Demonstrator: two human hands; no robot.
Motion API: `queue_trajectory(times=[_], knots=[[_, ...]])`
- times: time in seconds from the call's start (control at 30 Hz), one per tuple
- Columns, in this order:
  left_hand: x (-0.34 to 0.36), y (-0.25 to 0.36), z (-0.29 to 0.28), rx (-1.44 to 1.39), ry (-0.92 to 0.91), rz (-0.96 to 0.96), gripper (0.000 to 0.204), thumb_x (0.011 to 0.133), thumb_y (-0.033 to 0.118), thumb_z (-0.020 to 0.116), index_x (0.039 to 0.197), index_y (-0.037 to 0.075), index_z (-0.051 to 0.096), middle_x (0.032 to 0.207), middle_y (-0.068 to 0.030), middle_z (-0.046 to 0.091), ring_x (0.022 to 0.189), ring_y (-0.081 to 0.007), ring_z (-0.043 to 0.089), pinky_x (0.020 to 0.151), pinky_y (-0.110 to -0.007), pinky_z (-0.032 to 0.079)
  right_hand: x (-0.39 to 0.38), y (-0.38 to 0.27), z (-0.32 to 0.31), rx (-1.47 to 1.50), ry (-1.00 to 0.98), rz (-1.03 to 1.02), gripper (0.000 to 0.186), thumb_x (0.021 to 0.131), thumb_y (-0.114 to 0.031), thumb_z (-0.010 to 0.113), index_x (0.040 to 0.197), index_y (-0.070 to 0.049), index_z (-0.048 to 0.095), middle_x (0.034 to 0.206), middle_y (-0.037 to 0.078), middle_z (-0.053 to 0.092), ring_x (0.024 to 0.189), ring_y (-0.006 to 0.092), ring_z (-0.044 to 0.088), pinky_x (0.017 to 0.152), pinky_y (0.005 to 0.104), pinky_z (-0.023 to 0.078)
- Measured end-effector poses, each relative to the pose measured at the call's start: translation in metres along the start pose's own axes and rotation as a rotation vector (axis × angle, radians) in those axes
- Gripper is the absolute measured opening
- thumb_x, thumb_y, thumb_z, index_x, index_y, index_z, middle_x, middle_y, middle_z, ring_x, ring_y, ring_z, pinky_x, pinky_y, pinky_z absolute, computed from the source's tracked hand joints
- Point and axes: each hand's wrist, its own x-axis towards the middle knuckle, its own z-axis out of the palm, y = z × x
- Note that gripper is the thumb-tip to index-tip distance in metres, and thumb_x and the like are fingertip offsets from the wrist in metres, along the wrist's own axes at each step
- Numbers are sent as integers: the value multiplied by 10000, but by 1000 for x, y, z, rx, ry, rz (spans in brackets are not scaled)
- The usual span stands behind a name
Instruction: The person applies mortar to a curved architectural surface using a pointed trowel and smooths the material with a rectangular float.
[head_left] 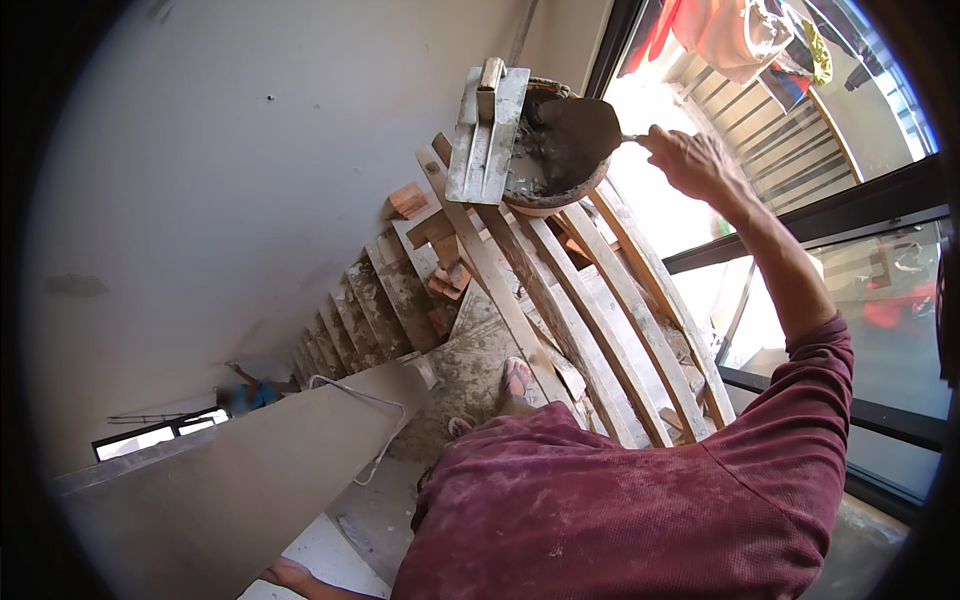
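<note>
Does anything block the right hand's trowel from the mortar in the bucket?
Nothing visible does: the trowel in the right hand is over the mortar, at the right of the bucket. Only the flat metal float overlaps the bucket's left side, clear of the blade.

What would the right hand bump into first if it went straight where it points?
Probably the bucket: the right hand points its trowel over it. Depth is unclear, so the hand might pass above.
</note>
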Motion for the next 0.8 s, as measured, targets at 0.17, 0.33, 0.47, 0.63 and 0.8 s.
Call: queue_trajectory(times=[0.17,0.33,0.47,0.63,0.8], knots=[[11,-41,-52,118,15,-19,713,996,331,518,1472,-101,209,1543,-250,255,1417,-326,278,1185,-448,178,75,24,-52,-372,142,-335,140,772,-107,705,877,-159,629,778,8,651,743,214,672,629,375,508],[16,-88,-123,132,-67,-84,682,1005,359,498,1471,-72,250,1516,-230,316,1401,-311,315,1179,-458,210,149,-1,-61,-605,262,-672,156,746,-177,710,636,-246,624,718,-54,645,756,139,650,752,308,440],[7,-76,-96,144,-36,-100,674,1008,367,492,1471,-63,259,1510,-223,330,1397,-308,325,1178,-460,219,177,-22,-43,-613,222,-746,109,747,-209,737,695,-228,643,693,-48,637,738,121,651,773,316,443],[5,-43,-32,168,-5,-114,672,1009,371,488,1473,-58,260,1509,-219,334,1396,-308,327,1177,-461,222,178,-21,-14,-550,148,-633,85,781,-236,701,715,-227,648,738,-45,648,778,135,662,783,332,456],[6,-36,-4,179,0,-123,669,1010,375,484,1474,-53,262,1508,-215,337,1394,-308,330,1176,-461,224,182,-21,16,-466,59,-590,78,803,-269,684,768,-204,660,755,-22,645,804,165,667,803,339,458]])
